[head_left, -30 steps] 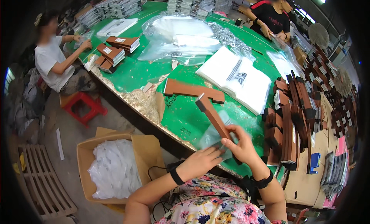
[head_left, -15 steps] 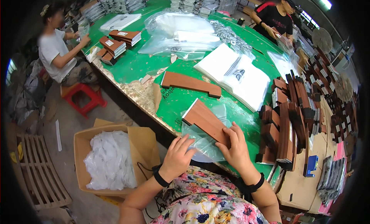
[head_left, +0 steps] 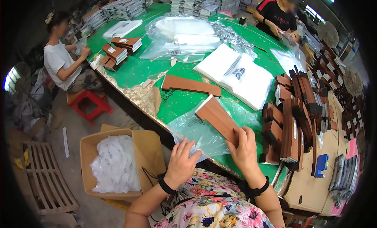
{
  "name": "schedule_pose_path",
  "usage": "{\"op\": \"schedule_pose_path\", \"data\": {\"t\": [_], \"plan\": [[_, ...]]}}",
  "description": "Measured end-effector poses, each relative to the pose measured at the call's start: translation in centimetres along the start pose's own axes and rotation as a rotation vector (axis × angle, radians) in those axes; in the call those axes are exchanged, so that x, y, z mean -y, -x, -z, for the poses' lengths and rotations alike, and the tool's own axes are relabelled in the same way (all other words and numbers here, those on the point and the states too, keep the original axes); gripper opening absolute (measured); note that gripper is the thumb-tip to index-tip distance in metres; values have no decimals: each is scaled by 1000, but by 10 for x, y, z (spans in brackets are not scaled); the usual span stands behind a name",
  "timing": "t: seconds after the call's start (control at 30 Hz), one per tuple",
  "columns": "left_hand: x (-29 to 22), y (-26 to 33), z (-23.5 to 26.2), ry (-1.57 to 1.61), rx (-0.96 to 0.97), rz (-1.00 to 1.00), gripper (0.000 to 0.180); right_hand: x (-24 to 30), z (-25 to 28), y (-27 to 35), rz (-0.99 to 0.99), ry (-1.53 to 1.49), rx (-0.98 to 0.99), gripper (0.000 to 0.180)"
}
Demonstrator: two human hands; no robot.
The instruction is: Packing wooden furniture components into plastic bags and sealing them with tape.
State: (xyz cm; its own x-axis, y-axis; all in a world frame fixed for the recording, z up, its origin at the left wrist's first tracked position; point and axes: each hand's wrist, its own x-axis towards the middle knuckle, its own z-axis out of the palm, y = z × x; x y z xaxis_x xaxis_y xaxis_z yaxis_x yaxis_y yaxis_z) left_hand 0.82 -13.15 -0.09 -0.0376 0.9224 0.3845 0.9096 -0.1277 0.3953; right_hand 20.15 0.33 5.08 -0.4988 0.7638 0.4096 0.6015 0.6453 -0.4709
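My right hand is closed on the near end of a brown wooden piece, its thumb on one side and its fingers on the other. That piece is angled, with a pale strip along its far end. A clear plastic bag lies flat beside and partly beneath it. The bag's near edge is in my left hand, between thumb and fingers. Just beyond, a second brown wooden piece lies alone on the green table.
A stack of clear bags lies beyond the wood. At right rises a pile of brown pieces; a blue tape dispenser stands past it. A cardboard box of crumpled plastic sits at left. Two people work across the table.
The wooden piece has shifted right with my right hand. More of the bag now spreads out on its left. My left hand stays at the bag's near edge.
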Motion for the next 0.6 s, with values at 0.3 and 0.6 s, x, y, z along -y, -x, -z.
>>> {"op": "schedule_pose_path", "data": {"t": [0.3, 0.6], "plan": [[-7, -14, -12, -77, 124, -106, 30, 46, 37, -10, 166, -120, 92, 46], [-9, -16, -7, -70, 152, -103, 40, 7, -2, -13, 27, 15, 377, 43]]}}
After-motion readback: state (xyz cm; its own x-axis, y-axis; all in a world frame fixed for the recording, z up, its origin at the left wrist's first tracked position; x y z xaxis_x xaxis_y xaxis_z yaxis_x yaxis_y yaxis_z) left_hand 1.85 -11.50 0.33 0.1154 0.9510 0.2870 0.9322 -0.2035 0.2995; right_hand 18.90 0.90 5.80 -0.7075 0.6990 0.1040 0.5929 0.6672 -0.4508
